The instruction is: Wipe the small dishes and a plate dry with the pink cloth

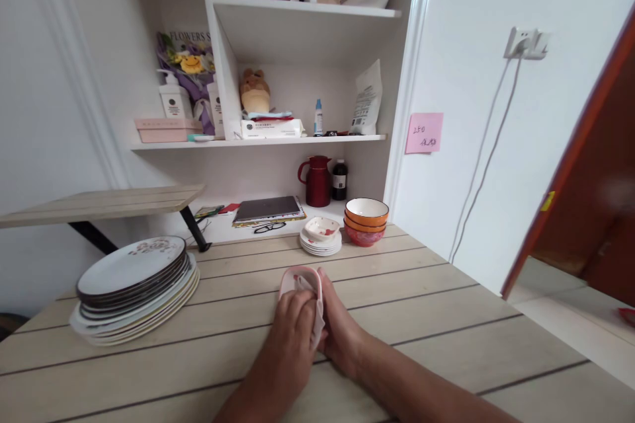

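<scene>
A small white bowl with a pink rim and red marks is tilted up between my two hands above the table. My right hand supports it from the right and behind, thumb along its rim. Curled inside the bowl, the fingers of my left hand press a thin whitish cloth against it; part of the cloth hangs out on the right. Beyond my hands, a small white dish with red marks rests on a stack of small white plates. Beside it stand stacked orange and red bowls.
Large plates are piled at the left, near a raised wooden shelf on black legs. At the back are a closed laptop, glasses, a red jug and a dark bottle. The slatted table extends right.
</scene>
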Tool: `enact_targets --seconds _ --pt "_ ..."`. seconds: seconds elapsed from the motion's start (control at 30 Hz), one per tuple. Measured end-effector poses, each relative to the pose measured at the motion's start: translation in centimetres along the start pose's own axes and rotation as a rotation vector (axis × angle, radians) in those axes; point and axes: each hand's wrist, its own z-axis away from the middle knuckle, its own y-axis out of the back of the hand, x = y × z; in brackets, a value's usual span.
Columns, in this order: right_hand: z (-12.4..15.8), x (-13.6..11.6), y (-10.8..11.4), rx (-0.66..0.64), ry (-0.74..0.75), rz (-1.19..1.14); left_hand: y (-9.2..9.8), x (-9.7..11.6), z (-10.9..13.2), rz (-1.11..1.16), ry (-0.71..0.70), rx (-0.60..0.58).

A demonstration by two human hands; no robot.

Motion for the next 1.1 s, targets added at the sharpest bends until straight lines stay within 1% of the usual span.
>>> enact_targets --seconds 0.07,0.13,0.17,0.2,0.27,0.33,0.4,0.43,0.5,0.57,0.67,0.77,0.83,0.87,0.93,0.97,1.1 --pt "-0.2 -0.3 0.2 -0.014 -0.065 0.032 0.0 -0.2 0.1 0.0 -0.019 0.005" --pt "-0.2 -0.3 0.4 -0.059 -0.101 0.06 0.1 -0.2 0.2 0.066 0.019 0.014" --pt "-0.2 -0.3 0.5 -0.1 -0.087 0.065 0.3 -0.2 0.2 0.123 0.059 0.025" --pt "-0.1 -0.2 0.5 -0.148 -0.044 0.063 0.4 -0.1 0.2 0.19 0.114 0.041" --pt "0.2 0.2 0.5 -0.243 0.117 0.036 0.6 0.1 0.2 0.339 0.249 0.092" --pt "0.6 0.5 0.4 -0.298 0.272 0.004 0.7 0.2 0.2 0.472 0.381 0.156" --pt "0.8 0.7 0.3 -0.328 0.323 -0.006 0.7 0.2 0.2 0.546 0.455 0.192" --pt "0.8 0.8 0.3 -0.336 0.319 0.001 0.7 0.1 0.3 0.551 0.457 0.183" --pt "0.7 0.8 0.2 -0.309 0.317 0.028 0.7 0.0 0.5 0.5 0.395 0.124" --pt "0.5 0.9 0.0 -0.228 0.303 0.038 0.8 0.1 0.6 0.397 0.287 0.039" --pt "0.3 0.8 -0.2 -0.126 0.177 0.008 0.8 0.3 0.5 0.238 0.117 -0.038" --pt "0.4 0.2 -0.3 -0.074 0.063 -0.01 0.7 0.6 0.4 0.103 -0.008 -0.027" --pt "0.6 -0.3 -0.3 -0.027 0.017 -0.015 0.5 0.7 0.5 0.059 -0.038 -0.009" --pt "0.7 -0.5 -0.3 -0.022 -0.011 -0.011 0.5 0.8 0.5 0.068 -0.027 0.001" --pt "0.8 -0.8 -0.2 -0.069 -0.031 0.001 0.5 0.8 0.5 0.156 0.052 0.019" --pt "0.9 -0.7 -0.1 -0.112 -0.003 0.006 0.5 0.8 0.5 0.226 0.119 0.033" --pt "1.0 -0.1 0.2 -0.273 0.27 -0.037 0.5 0.7 0.6 0.515 0.43 0.137"
